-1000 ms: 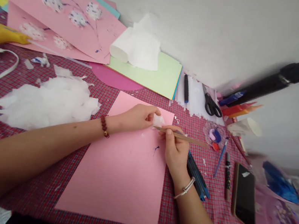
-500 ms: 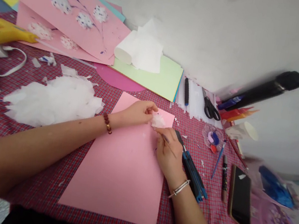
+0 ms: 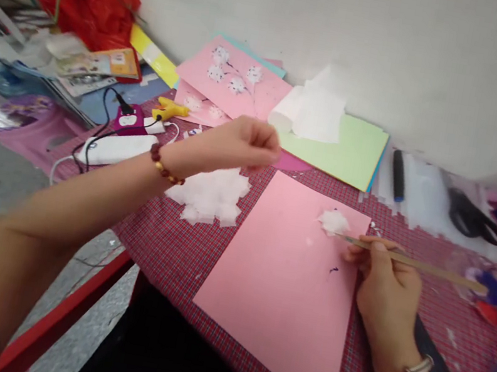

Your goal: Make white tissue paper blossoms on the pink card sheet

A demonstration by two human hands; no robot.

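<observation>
My right hand (image 3: 386,288) grips a thin wooden stick (image 3: 435,268), perhaps a brush. The stick's narrow end reaches the edge of a white paper tuft (image 3: 334,221). That tuft lies near the top right of a pink sheet (image 3: 271,279), with a small dark mark (image 3: 334,269) below it. My left hand (image 3: 251,142) is raised left of the sheet's top, its fingers curled together; whatever they may hold is hidden. Beneath the left wrist a heap of torn white tissue (image 3: 213,196) spreads on the checked tablecloth.
Pink sheets with white flowers (image 3: 233,75) lean at the back beside a tissue roll (image 3: 313,111) and green paper (image 3: 360,147). A yellow glue gun (image 3: 170,109) and white power strip (image 3: 116,148) lie left. Scissors (image 3: 474,217), a marker (image 3: 398,175) and a blue-black tool (image 3: 441,370) are right.
My left hand has lifted off the tuft and moved left. My right hand stays beside the tuft with the stick, now lying flatter. The view has swung left.
</observation>
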